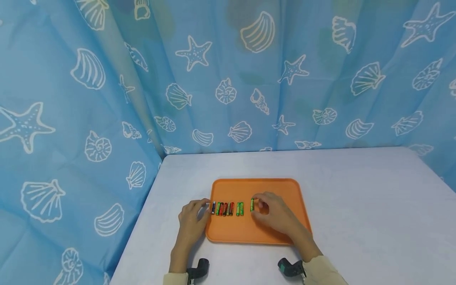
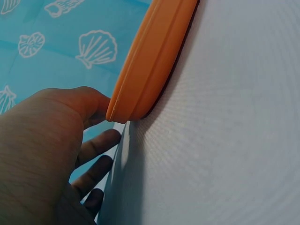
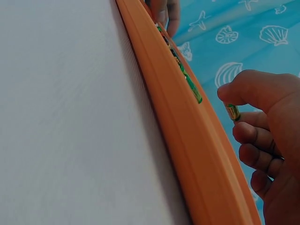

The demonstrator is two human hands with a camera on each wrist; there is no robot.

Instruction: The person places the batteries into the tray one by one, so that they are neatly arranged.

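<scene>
In the head view my right hand (image 1: pixel 275 210) pinches a green battery (image 1: pixel 252 204) between thumb and forefinger, over the orange tray (image 1: pixel 261 231). The right wrist view shows this battery (image 3: pixel 232 111) under the thumb, the other fingers loosely curled. To the left, several batteries stand side by side: two green batteries (image 1: pixel 240 209), then a tighter group of red and dark batteries (image 1: pixel 225 209). At the row's left end my left hand (image 1: pixel 192 221) holds a dark blue battery (image 1: pixel 213 208) with thumb and forefinger. Its remaining fingers (image 2: pixel 96 173) hang outside the tray's rim.
The tray lies on a white-covered table (image 1: pixel 363 206). Blue curtains (image 1: pixel 228 79) with white shell and starfish prints hang behind and at the left. A black wrist camera mount (image 1: pixel 198 269) sits at the left wrist and another mount (image 1: pixel 289 267) at the right.
</scene>
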